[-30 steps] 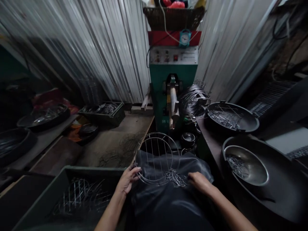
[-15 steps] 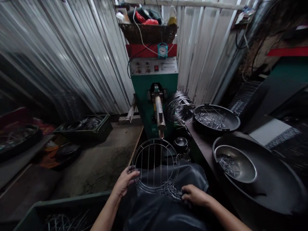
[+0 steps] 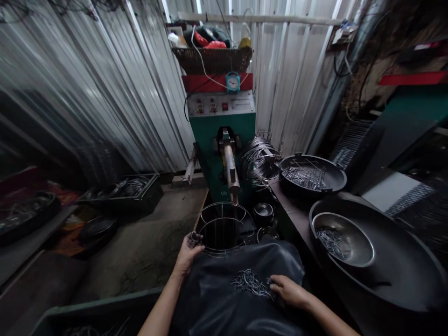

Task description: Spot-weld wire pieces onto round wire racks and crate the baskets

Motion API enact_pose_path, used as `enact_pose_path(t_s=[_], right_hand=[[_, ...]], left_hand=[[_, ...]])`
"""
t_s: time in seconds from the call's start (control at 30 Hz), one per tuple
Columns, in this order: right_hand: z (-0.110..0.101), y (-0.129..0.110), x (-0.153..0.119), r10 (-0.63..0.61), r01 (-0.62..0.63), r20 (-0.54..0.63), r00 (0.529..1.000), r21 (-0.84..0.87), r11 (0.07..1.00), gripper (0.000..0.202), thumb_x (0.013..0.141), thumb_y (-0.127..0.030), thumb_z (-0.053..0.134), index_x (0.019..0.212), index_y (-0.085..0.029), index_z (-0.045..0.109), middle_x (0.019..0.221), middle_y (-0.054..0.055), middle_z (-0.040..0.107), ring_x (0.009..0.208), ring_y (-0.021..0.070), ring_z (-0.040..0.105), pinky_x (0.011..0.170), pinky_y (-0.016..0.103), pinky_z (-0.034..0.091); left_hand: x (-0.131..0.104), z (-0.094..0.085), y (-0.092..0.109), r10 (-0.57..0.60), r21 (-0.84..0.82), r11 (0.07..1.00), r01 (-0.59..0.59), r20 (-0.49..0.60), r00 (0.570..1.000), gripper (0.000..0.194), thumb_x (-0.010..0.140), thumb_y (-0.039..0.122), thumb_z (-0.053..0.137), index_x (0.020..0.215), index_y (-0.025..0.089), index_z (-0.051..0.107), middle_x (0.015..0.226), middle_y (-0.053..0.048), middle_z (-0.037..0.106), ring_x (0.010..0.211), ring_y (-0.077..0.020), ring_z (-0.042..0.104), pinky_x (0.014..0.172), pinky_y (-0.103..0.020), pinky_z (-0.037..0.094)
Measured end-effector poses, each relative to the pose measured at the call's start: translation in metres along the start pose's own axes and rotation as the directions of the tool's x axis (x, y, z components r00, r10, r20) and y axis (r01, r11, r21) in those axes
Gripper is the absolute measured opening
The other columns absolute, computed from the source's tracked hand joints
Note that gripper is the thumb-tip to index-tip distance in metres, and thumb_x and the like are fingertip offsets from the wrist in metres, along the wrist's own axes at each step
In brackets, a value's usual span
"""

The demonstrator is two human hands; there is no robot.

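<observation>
My left hand (image 3: 191, 254) is closed on the left side of a round wire rack (image 3: 224, 218). The rack stands tilted nearly on edge beneath the metal arm (image 3: 231, 170) of a green machine, with its top rim close to the arm's tip. A dark apron (image 3: 224, 298) covers my lap, and on it lies a small pile of short bent wire pieces (image 3: 250, 281). At the right edge of that pile is my right hand (image 3: 289, 290), its fingers pinched together; what they hold, if anything, is too small to make out.
The green machine (image 3: 210, 135) stands ahead against corrugated metal. To its right are a wire coil (image 3: 259, 161), a black pan (image 3: 294, 189) of wire parts, and a large pan (image 3: 395, 280) holding a metal bowl (image 3: 366, 247). Green bins (image 3: 149, 193) (image 3: 87, 303) stand left.
The wire rack has tipped from showing its full round face to a steep tilt, its lower edge lifting off the wire pile. My left hand moved right and slightly up; my right hand barely shifted.
</observation>
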State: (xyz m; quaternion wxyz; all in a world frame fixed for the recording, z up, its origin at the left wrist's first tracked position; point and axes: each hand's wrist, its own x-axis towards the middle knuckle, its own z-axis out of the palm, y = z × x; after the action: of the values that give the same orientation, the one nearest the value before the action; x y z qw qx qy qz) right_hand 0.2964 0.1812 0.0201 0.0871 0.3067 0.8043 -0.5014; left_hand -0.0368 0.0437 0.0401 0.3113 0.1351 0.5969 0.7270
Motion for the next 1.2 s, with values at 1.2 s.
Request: enact_pose_path(t_s=[1.2], right_hand=[[-0.016,-0.002,-0.003,0.030,-0.052,-0.261,0.965,-0.077,0.996,0.023,0.080,-0.019,0.041,0.086,-0.016,0.062,0.088,0.011,0.065,0.084,0.0247,0.060,0.077,0.032,0.043]], left_hand=[[0.019,0.034,-0.021,-0.049,-0.134,0.990,0.036,-0.094,0.994,0.042,0.055,0.027,0.071,0.089,0.020,0.049,0.081,0.003,0.051,0.071,-0.0097,0.053,0.071,-0.033,0.052]])
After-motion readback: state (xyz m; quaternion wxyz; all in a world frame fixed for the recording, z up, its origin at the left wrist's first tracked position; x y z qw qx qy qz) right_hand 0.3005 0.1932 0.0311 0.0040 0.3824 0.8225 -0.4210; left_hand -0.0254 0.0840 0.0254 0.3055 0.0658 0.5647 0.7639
